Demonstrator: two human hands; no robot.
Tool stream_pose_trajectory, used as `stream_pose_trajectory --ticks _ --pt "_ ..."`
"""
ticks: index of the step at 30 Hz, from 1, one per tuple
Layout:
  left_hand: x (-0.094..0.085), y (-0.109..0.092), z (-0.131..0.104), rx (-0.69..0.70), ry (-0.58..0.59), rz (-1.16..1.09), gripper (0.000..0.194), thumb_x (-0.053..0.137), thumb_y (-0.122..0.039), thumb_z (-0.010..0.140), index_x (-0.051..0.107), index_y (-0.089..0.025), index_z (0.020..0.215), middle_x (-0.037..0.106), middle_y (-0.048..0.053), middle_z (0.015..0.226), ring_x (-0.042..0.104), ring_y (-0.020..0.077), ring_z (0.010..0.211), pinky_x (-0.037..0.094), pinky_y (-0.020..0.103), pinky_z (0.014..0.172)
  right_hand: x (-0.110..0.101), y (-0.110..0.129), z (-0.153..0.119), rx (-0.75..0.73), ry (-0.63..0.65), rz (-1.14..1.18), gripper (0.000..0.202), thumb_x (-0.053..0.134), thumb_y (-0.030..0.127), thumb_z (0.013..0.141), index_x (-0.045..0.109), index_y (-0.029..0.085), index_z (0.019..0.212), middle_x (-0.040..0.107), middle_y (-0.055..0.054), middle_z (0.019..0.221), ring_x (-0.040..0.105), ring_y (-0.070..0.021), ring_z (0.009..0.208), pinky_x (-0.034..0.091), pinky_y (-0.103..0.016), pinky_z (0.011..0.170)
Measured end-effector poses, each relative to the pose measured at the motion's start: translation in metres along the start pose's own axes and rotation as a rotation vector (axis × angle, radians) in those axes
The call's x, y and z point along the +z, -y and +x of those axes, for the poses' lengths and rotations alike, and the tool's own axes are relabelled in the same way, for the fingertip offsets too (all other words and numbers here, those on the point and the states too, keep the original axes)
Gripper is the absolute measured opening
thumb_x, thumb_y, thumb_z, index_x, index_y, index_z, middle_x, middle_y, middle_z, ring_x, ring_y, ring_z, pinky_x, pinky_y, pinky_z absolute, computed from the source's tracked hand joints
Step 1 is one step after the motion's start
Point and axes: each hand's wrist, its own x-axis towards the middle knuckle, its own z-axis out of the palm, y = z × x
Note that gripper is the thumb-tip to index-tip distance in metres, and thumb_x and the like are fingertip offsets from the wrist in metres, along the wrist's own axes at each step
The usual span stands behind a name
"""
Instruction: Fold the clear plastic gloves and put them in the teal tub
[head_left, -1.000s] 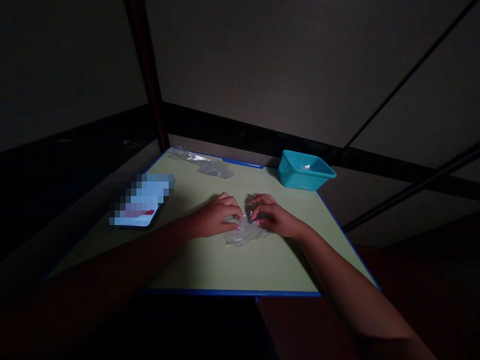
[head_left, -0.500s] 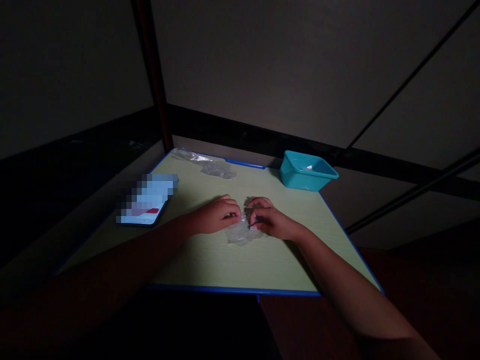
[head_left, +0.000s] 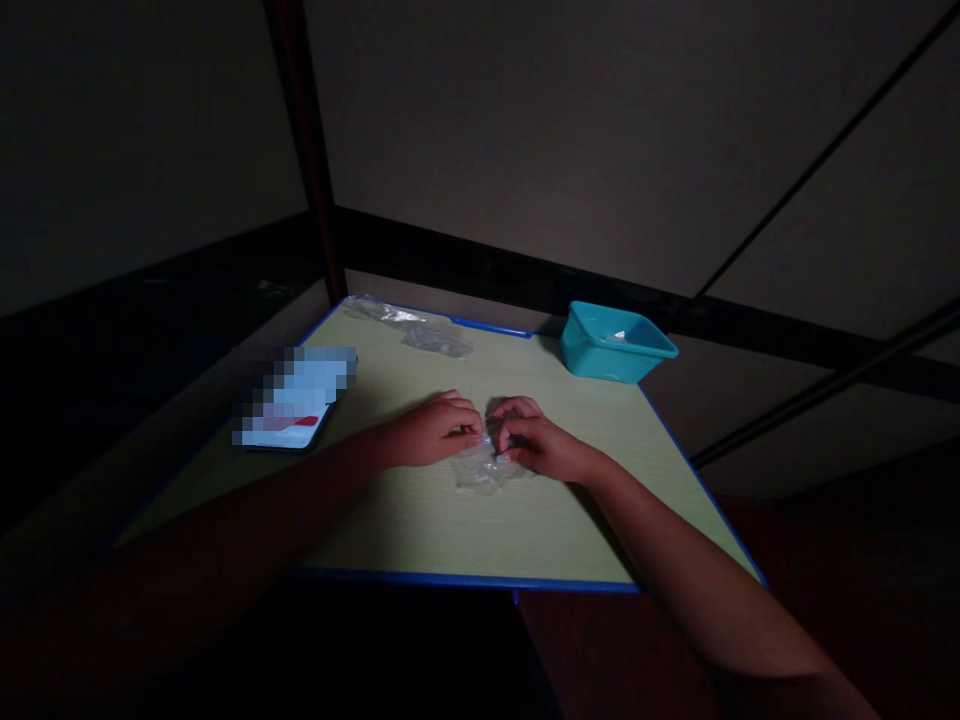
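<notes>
A clear, crinkled plastic bag (head_left: 478,472) lies on the pale table between and just below my two hands. My left hand (head_left: 437,430) has its fingertips pinched on the bag's upper left part. From the other side, my right hand (head_left: 538,440) curls thumb and fingers at the bag's upper right part, closed on the plastic. The fingers hide some of the bag, and any small thing between the fingertips is too small to make out.
A teal basket (head_left: 616,362) with something clear inside stands at the table's back right corner. More clear plastic bags (head_left: 435,338) lie along the back left edge. A phone (head_left: 289,428) with a lit screen rests at the left. The table (head_left: 480,545) has a blue rim.
The right hand's fingers have shifted slightly inward, and its thumb has moved a little left over the plastic. The left hand has hardly moved.
</notes>
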Motion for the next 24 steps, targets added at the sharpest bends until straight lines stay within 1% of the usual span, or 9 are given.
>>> stream_pose_trajectory --ticks 3,7,12,17,19,20,21,22,24 --pt "0.000 0.001 0.000 -0.001 -0.005 -0.012 0.016 0.052 -0.026 0.090 0.063 -0.016 0.082 0.062 0.002 0.079 0.051 0.0157 0.080 0.035 0.027 0.079 0.001 0.000 0.000 -0.002 -0.017 0.017 0.005 0.064 0.022 0.080 0.063 0.018 0.077 0.053 -0.009 0.107 0.044 -0.0232 0.112 0.032 -0.041 0.098" --pt "0.000 0.001 0.000 -0.013 -0.004 -0.014 0.018 0.053 -0.027 0.089 0.062 -0.017 0.078 0.059 0.001 0.074 0.051 0.0151 0.077 0.035 0.026 0.076 0.003 -0.004 0.000 0.004 -0.085 0.020 0.006 0.062 0.024 0.081 0.062 0.017 0.079 0.053 -0.010 0.103 0.045 -0.0234 0.108 0.034 -0.040 0.095" --pt "0.001 0.000 0.000 -0.026 0.004 -0.007 0.016 0.063 -0.029 0.082 0.061 -0.017 0.071 0.058 0.001 0.074 0.050 0.0154 0.078 0.035 0.026 0.076 0.009 -0.005 0.002 0.014 -0.136 -0.022 0.005 0.061 0.022 0.081 0.061 0.018 0.078 0.054 -0.009 0.100 0.047 -0.0221 0.103 0.035 -0.039 0.092" --pt "0.001 0.001 -0.001 -0.022 0.016 0.011 0.012 0.065 -0.022 0.079 0.060 -0.017 0.069 0.057 0.001 0.076 0.049 0.0161 0.082 0.034 0.026 0.078 0.012 -0.002 0.003 0.108 -0.125 -0.128 0.005 0.061 0.024 0.080 0.062 0.019 0.080 0.055 -0.009 0.104 0.048 -0.0237 0.107 0.033 -0.043 0.095" --pt "0.002 0.002 -0.002 -0.019 0.017 0.009 0.012 0.064 -0.022 0.079 0.060 -0.017 0.069 0.057 0.001 0.076 0.049 0.0163 0.083 0.034 0.026 0.079 0.007 0.002 0.001 0.152 -0.105 -0.161 0.013 0.059 0.029 0.082 0.063 0.020 0.090 0.055 -0.011 0.114 0.044 -0.0264 0.116 0.029 -0.049 0.099" --pt "0.002 0.003 -0.002 -0.020 0.016 0.005 0.013 0.064 -0.022 0.079 0.060 -0.017 0.069 0.057 0.001 0.076 0.049 0.0163 0.083 0.034 0.026 0.078 0.004 0.006 -0.002 0.170 -0.085 -0.173 0.019 0.056 0.031 0.084 0.062 0.020 0.099 0.052 -0.012 0.123 0.039 -0.0278 0.124 0.024 -0.053 0.102" --pt "0.002 0.003 -0.002 -0.022 0.015 0.000 0.012 0.064 -0.022 0.079 0.060 -0.017 0.069 0.057 0.001 0.076 0.049 0.0162 0.083 0.034 0.026 0.079 -0.001 0.010 -0.004 0.186 -0.054 -0.183 0.027 0.052 0.034 0.087 0.059 0.021 0.110 0.047 -0.012 0.133 0.031 -0.0287 0.132 0.019 -0.056 0.104" --pt "0.002 0.003 -0.002 -0.023 0.015 -0.004 0.012 0.064 -0.022 0.080 0.060 -0.017 0.069 0.057 0.000 0.076 0.049 0.0160 0.083 0.034 0.026 0.079 -0.005 0.014 -0.007 0.203 -0.004 -0.193 0.035 0.046 0.036 0.091 0.052 0.022 0.122 0.039 -0.012 0.143 0.022 -0.0288 0.137 0.012 -0.060 0.106" --pt "0.002 0.002 -0.002 -0.027 0.016 -0.008 0.012 0.063 -0.022 0.079 0.059 -0.017 0.069 0.057 0.000 0.075 0.049 0.0157 0.082 0.034 0.026 0.079 -0.011 0.023 -0.014 0.246 0.130 -0.215 0.050 0.035 0.041 0.095 0.030 0.024 0.142 0.019 -0.011 0.154 0.008 -0.0273 0.142 0.005 -0.061 0.107"
